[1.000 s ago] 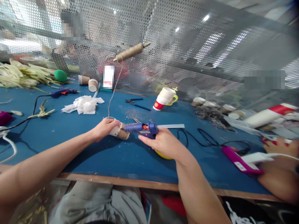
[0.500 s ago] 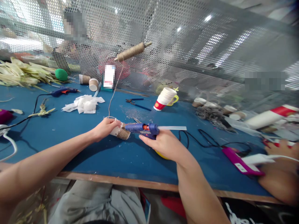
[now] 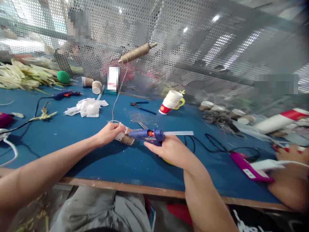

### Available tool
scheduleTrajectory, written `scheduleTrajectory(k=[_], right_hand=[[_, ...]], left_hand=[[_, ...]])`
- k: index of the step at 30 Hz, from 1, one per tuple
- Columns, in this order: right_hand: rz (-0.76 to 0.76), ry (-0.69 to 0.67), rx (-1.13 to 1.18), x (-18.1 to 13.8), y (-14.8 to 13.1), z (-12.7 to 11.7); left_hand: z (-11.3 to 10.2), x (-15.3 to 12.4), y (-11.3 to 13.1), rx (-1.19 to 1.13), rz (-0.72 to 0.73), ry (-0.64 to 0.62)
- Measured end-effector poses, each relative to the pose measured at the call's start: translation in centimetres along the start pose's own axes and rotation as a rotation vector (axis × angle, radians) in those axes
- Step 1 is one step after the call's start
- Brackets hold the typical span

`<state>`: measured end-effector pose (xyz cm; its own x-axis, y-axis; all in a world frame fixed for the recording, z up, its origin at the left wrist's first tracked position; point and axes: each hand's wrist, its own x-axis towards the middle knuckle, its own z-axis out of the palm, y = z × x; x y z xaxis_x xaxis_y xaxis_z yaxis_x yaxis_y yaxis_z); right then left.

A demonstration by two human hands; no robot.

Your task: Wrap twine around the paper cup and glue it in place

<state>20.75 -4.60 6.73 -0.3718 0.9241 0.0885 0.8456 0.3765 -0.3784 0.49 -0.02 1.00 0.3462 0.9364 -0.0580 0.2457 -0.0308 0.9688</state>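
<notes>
blue plastic glue gun (image 3: 147,134) sits firm in the right hand (image 3: 173,149), its tip right at the twine-wrapped cup (image 3: 127,140) the left hand (image 3: 109,132) pinches over the table (image 3: 108,170), all barely moved since a second ago. twine (image 3: 117,100) climbs from the left hand to a spool (image 3: 135,54); pliers (image 3: 147,111) and stacked cups (image 3: 171,101) stand beyond, a yellow thing (image 3: 167,161) half hidden behind the right hand.

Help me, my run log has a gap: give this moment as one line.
left hand: holding cup | right hand: holding glue gun, pointed at cup | string: from spool toward left hand | pliers: on table
</notes>
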Motion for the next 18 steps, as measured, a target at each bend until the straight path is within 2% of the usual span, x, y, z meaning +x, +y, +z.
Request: scheduleTrajectory(k=[6,11,18], right_hand=[[0.005,0.033,-0.007,-0.01,-0.01,-0.07],[-0.013,-0.009,0.013,-0.09,0.14,-0.08],[0.023,0.044,0.09,0.24,0.0,-0.52]], left_hand=[[-0.05,-0.03,-0.01,0.07,0.039,0.003],[-0.13,-0.03,-0.15,0.088,0.065,-0.015],[-0.26,0.03,-0.66,0.14,0.162,-0.043]])
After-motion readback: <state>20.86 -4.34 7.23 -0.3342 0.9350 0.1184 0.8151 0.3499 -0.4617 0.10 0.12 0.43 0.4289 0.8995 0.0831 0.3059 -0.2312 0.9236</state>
